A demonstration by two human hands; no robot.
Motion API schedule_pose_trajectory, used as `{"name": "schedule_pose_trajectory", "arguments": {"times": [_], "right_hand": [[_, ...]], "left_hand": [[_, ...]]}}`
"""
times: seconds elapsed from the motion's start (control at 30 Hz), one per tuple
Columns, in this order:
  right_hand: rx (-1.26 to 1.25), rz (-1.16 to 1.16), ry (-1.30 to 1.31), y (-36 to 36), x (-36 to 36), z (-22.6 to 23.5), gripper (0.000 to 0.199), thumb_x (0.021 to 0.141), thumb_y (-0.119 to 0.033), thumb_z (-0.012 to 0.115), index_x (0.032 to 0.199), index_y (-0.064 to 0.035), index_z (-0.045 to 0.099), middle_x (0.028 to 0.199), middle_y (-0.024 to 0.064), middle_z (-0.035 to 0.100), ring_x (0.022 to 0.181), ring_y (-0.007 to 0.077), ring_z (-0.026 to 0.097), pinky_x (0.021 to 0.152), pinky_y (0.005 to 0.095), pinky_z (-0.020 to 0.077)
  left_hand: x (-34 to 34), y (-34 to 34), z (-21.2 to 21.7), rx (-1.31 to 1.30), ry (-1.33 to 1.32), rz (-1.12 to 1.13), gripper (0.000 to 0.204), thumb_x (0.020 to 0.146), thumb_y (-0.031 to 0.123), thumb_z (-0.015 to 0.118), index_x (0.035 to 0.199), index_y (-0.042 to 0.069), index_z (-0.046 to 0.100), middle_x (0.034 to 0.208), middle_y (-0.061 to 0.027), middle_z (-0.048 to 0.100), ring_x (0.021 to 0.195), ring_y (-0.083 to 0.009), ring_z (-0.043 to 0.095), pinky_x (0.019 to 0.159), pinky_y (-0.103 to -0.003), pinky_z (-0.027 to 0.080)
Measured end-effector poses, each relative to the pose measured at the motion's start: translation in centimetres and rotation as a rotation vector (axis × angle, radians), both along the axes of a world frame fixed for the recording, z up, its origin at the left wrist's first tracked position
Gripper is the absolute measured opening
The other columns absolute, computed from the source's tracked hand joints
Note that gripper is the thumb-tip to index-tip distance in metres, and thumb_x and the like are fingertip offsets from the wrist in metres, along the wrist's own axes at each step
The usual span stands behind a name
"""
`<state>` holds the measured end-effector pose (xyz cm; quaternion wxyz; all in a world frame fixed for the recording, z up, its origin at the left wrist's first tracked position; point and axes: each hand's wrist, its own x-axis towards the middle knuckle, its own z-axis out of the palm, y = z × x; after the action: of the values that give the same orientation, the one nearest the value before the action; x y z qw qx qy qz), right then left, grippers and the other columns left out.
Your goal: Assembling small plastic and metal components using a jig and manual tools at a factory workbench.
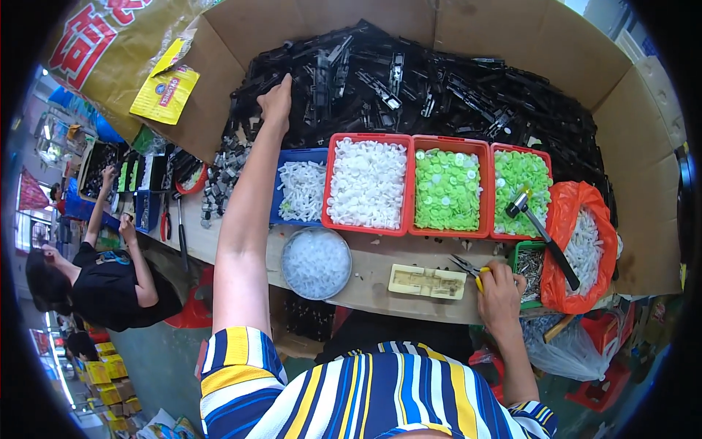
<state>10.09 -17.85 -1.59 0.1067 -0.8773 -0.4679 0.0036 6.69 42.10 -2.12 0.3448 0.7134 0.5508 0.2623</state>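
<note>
Black plastic parts [439, 88] lie heaped across the upper middle of the frame, inside a big cardboard box [629, 117], and the left hand [276, 102] reaches far up into the heap's left end, fingers curled down onto a piece; whether it has gripped one I cannot tell. The heap looks large and barely touched, so most of the work seems left. Lower right, the right hand [499, 293] rests on the table [380, 271], closed around yellow-handled pliers [468, 268] beside a pale block [427, 282]. Between the hands sit red trays of white pieces [368, 183] and green pieces [447, 189], and a round tub [316, 263] of clear bits.
</note>
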Motion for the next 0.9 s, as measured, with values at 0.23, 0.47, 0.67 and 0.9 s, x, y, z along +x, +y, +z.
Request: {"name": "schedule_pose_trajectory", "arguments": {"times": [0.23,0.47,0.67,0.9], "right_hand": [[-0.005,-0.01,0.001,-0.3,0.2,-0.1,0.032,0.069,-0.004,0.069,0.1,-0.0075,0.061,0.113,0.0074,0.056,0.11,0.0242,0.054,0.094,0.0414,0.0329],[-0.005,0.014,-0.019,-0.5,0.0,-0.3,0.033,0.071,-0.004,0.068,0.103,-0.0063,0.06,0.114,0.0079,0.056,0.111,0.0237,0.054,0.094,0.0403,0.0331],[-0.005,0.03,-0.026,0.1,-0.2,-0.2,0.033,0.071,-0.004,0.068,0.103,-0.0059,0.06,0.114,0.0075,0.056,0.11,0.0241,0.054,0.093,0.0399,0.0334],[-0.064,0.0,0.038,0.1,0.1,0.3,0.036,0.069,0.0,0.066,0.104,-0.0056,0.06,0.119,0.0093,0.055,0.114,0.0255,0.053,0.096,0.0415,0.0333]], "left_hand": [[6.3,-9.7,3.9,0.099,-0.056,-0.08,0.064,0.087,0.064,0.056,0.124,0.014,0.068,0.14,-0.0187,0.038,0.129,-0.0442,0.038,0.11,-0.048,0.031],[9.5,-15.5,5.4,0.218,-0.149,-0.299,0.059,0.088,0.062,0.054,0.122,0.016,0.069,0.137,-0.0172,0.043,0.124,-0.0402,0.04,0.108,-0.049,0.032],[9.8,-15.6,5.5,0.319,-0.09,-0.462,0.058,0.087,0.061,0.058,0.125,0.017,0.068,0.143,-0.0204,0.043,0.128,-0.0475,0.043,0.104,-0.056,0.041],[0.5,-9.1,10.3,0.777,0.019,-0.55,0.046,0.087,0.047,0.07,0.112,0.008,0.074,0.108,-0.014,0.072,0.102,-0.0282,0.069,0.089,-0.034,0.052]]}}
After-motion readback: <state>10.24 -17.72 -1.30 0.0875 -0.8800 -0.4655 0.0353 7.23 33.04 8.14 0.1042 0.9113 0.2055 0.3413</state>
